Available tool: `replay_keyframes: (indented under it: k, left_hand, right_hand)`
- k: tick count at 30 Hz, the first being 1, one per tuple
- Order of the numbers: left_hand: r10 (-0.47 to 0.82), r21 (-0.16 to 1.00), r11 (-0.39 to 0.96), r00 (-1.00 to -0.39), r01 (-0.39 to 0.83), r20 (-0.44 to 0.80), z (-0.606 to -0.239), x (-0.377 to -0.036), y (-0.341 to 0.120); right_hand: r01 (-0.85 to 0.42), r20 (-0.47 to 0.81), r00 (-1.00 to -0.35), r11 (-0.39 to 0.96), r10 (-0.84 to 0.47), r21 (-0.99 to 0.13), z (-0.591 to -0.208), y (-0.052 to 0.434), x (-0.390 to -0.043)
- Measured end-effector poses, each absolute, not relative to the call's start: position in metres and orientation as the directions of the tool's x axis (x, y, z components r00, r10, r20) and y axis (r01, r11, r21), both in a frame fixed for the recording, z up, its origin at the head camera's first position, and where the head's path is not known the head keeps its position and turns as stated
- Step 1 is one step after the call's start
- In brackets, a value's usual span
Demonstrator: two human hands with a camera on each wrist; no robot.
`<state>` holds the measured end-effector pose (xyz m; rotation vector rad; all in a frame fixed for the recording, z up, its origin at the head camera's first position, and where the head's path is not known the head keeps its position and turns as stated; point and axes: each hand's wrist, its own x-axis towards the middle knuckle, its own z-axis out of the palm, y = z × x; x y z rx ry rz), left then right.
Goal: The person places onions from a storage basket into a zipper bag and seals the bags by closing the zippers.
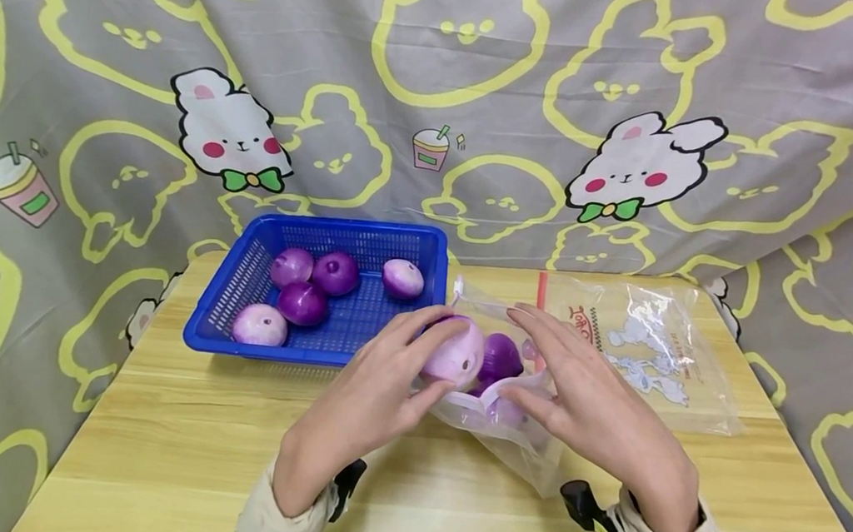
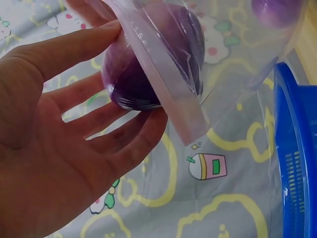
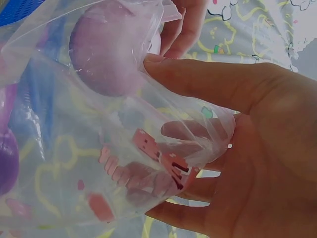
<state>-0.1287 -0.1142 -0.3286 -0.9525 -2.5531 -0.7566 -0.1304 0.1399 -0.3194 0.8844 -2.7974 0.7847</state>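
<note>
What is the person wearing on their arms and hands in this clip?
Both hands are bare: no gloves, rings or watch show on the left hand or the right hand. Each forearm ends in a cream-coloured sleeve cuff. A black device with a strap, apparently the wrist camera mount, sits under each wrist.

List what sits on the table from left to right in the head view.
Blue basket → left hand → pale onion it holds at the bag mouth → right hand → flat clear bag.
</note>
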Motion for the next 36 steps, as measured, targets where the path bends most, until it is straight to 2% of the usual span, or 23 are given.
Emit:
replay_keyframes:
  k: [12,18,23,36]
  left_hand:
    - [0.489,0.37,0.67,-0.757,0.644,0.433,-0.323,-0.126,-0.117]
    - [0.441,0.388,0.65,-0.74,0.654,0.508,-0.318,-0.125,-0.121]
    - [0.398,0.398,0.636,-0.723,0.661,0.564,-0.318,-0.126,-0.125]
    - [0.354,0.428,0.625,-0.726,0.652,0.59,-0.316,-0.125,-0.13]
  right_hand:
    - [-0.586,0.306,-0.81,0.681,-0.5,-0.439,-0.315,0.141,-0.13]
    - [-0.582,0.349,-0.813,0.674,-0.466,-0.456,-0.311,0.145,-0.129]
    - [-0.559,0.342,-0.829,0.684,-0.443,-0.469,-0.309,0.149,-0.129]
    - [-0.53,0.307,-0.848,0.685,-0.432,-0.5,-0.308,0.155,-0.13]
